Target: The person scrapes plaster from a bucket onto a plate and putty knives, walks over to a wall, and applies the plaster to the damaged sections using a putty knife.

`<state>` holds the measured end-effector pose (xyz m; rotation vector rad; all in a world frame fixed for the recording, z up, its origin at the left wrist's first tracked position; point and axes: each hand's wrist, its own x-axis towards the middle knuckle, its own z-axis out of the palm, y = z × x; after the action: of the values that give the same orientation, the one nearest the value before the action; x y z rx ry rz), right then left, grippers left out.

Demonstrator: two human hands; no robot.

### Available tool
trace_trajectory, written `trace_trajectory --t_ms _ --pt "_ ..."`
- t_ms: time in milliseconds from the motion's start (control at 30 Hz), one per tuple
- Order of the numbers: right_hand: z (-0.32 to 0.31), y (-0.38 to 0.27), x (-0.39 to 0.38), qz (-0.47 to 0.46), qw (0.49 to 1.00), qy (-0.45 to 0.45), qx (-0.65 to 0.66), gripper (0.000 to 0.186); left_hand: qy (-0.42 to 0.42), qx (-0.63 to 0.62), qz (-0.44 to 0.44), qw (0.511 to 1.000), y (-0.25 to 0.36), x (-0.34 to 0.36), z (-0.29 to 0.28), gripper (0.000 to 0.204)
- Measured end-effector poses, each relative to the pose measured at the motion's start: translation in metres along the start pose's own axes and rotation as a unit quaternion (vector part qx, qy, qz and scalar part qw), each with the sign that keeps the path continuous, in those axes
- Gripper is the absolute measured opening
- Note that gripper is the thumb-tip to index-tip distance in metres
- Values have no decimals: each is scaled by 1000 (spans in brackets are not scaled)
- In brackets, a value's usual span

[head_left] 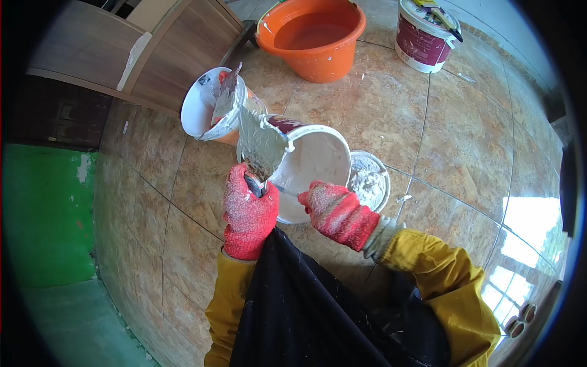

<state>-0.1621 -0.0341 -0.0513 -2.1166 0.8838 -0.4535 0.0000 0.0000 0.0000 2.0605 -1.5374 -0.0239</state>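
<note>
My left hand (251,211), in a red knit glove, is closed round the dark handle of a wide putty knife (260,142). White paste coats its raised blade. My right hand (337,211), gloved alike, is closed on a thin grey tool (285,191) that reaches toward the left hand; its handle is hidden in the fist. Both hands are at the near rim of an open white bucket (318,162), tilted toward me, its inner wall smeared with paste. A round lid (385,196) with white paste on it lies right of the bucket.
A smaller white bucket (197,109) with a paste-covered blade in it stands left. Farther off are an orange tub (318,64) of liquid and a lidded maroon-and-white bucket (422,46) with a brush (449,24) on top. Wooden panelling (183,55) borders the tiled floor (458,147).
</note>
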Motion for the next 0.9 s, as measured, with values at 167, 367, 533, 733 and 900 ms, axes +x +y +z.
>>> trace_trajectory --t_ms 167,367,533,733,900 --pt "-6 -1 -7 -100 991 52 -77 14 4 -74 -84 994 -17 4 0 40" --pt "7 7 0 -75 991 71 -83 12 8 -35 -58 998 -8 7 5 41" --pt "-22 7 3 -50 982 138 -123 17 10 -46 -85 995 -12 10 -1 42" --pt "-10 16 1 -74 784 178 -590 24 -26 -5 -78 997 -6 13 1 38" --pt "-22 25 11 -122 848 199 -476 23 -58 25 -70 996 7 18 -6 36"
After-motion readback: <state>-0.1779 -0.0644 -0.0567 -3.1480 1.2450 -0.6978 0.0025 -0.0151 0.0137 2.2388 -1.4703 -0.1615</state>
